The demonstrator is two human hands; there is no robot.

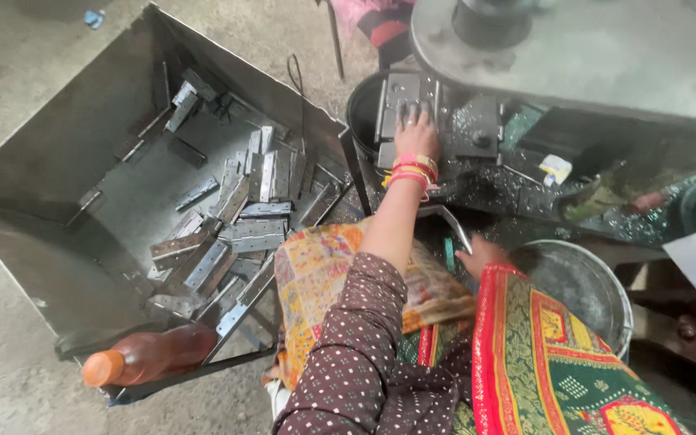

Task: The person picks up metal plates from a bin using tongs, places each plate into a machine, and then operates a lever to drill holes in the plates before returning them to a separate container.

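My left hand point(417, 134), with bangles at the wrist, reaches forward onto the bed of a metal press point(477, 121). Its fingers lie flat over a grey hinge plate point(400, 90) resting on the press die. My right hand point(481, 254) is low by my lap, half covered by red and green cloth. It sits beside a bent metal strip point(449, 217) and a small green object point(449, 254). Whether it holds anything is hidden.
A large sheet-metal bin point(58, 153) at the left holds several loose hinge plates point(239, 217). A brown bottle with an orange cap point(147, 357) lies on its near edge. A round metal tub point(586, 286) stands at the right, a dark bucket point(362, 109) behind the bin.
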